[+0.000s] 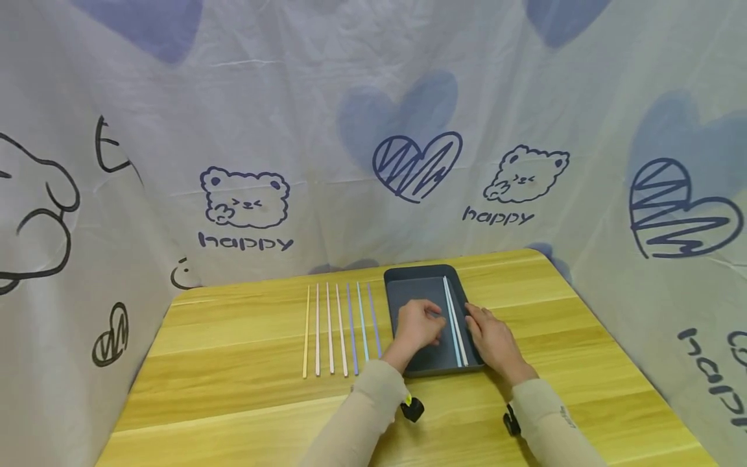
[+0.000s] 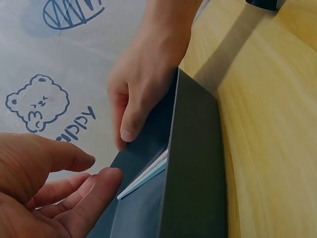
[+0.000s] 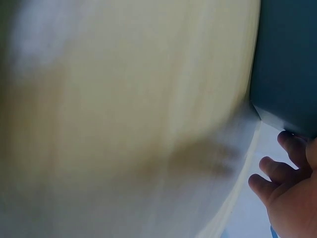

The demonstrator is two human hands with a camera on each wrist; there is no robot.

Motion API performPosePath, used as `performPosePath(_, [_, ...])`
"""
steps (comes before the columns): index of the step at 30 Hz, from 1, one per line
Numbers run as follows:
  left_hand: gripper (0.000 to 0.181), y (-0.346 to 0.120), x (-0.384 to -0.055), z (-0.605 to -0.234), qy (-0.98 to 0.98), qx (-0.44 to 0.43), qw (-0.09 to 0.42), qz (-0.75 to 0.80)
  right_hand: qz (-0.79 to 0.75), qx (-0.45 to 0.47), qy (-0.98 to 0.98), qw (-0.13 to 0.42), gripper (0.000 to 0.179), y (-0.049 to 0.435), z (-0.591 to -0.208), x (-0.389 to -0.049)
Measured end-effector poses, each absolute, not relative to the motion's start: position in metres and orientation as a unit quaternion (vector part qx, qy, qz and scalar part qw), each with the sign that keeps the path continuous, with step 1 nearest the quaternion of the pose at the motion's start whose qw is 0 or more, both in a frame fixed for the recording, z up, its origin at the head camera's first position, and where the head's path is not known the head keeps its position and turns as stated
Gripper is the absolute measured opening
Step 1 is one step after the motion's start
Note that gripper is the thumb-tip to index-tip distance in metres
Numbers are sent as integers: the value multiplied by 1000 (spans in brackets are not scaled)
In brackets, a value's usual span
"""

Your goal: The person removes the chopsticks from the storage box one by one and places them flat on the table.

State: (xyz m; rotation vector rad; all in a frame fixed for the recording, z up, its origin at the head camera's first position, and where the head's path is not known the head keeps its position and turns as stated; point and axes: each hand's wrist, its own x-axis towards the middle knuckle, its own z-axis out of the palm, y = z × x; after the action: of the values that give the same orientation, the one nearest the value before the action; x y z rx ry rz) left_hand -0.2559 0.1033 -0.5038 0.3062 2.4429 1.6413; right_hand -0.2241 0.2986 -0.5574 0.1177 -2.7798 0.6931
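My left hand [image 1: 421,322] hovers over the inside of a dark grey tray [image 1: 415,272], its fingers loosely bent; in the left wrist view a gap shows between thumb and fingertips. Just right of it, a light blue chopstick [image 1: 452,324] and a whitish chopstick [image 1: 458,328] lie side by side lengthwise in the tray, one pair of ends together. My right hand [image 1: 495,338] rests along the tray's right wall with fingers extended. In the right wrist view, that hand's fingers [image 3: 277,171] reach the dark wall's lower corner.
Left of the tray, several chopsticks lie in a spaced row on the wooden table [image 1: 233,350]: a yellow chopstick [image 1: 306,331], pink chopsticks [image 1: 329,331], purple-blue chopsticks [image 1: 352,331] and a light blue chopstick [image 1: 362,321]. A printed white curtain [image 1: 327,220] encloses the table's back and sides.
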Motion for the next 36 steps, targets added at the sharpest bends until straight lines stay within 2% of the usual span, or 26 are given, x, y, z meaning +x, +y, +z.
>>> performPosePath(6, [23, 109, -255, -503, 827, 100, 104, 544, 234, 38, -962, 139, 43, 298, -557, -224])
performPosePath(20, [16, 126, -251, -528, 861, 119, 70, 489, 228, 36, -963, 137, 45, 298, -564, -222])
performPosePath(36, [12, 138, -255, -548, 879, 89, 52, 465, 228, 29, -963, 137, 45, 301, -567, -225])
